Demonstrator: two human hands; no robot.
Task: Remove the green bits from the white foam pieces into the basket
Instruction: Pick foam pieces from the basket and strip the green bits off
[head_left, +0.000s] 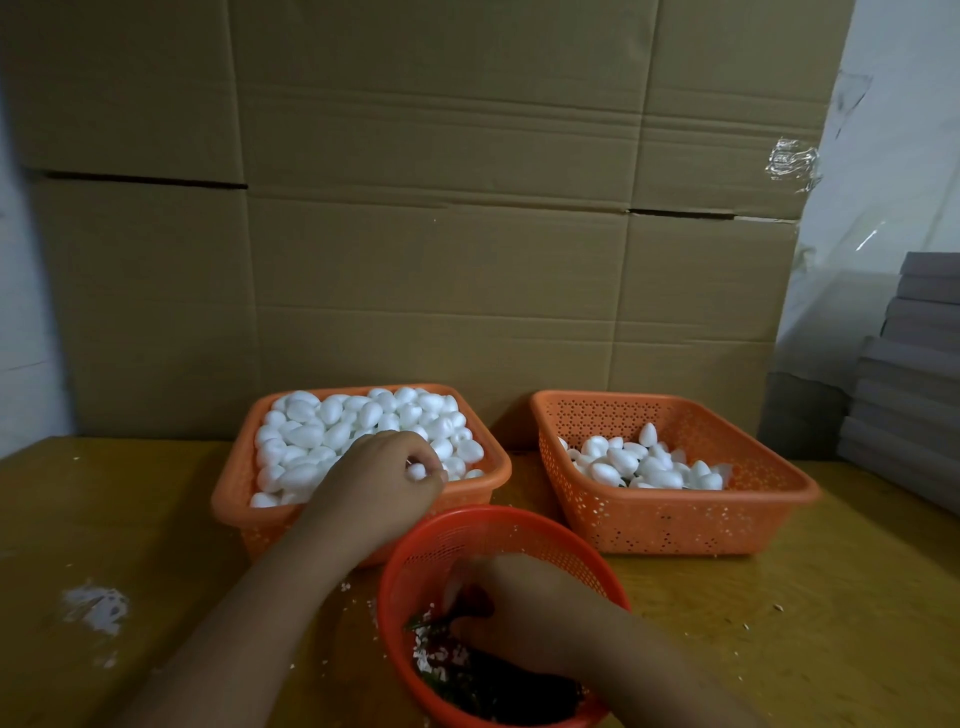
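Note:
My left hand (387, 480) hovers over the near edge of the left orange basket (231, 488), fingers curled round a white foam piece (415, 471). That basket is heaped with white foam pieces (332, 431). My right hand (511, 605) reaches down into the round red basket (415, 540) in front of me, fingers bent toward the dark green bits (467, 686) at its bottom; what it pinches is too dark to tell. The right orange basket (675, 525) holds a smaller heap of foam pieces (644, 465).
A wall of cardboard boxes (415, 208) stands right behind the baskets. Grey stacked boards (914, 374) sit at the right edge. White foam crumbs (96, 605) lie on the yellow tabletop (805, 623) to the left.

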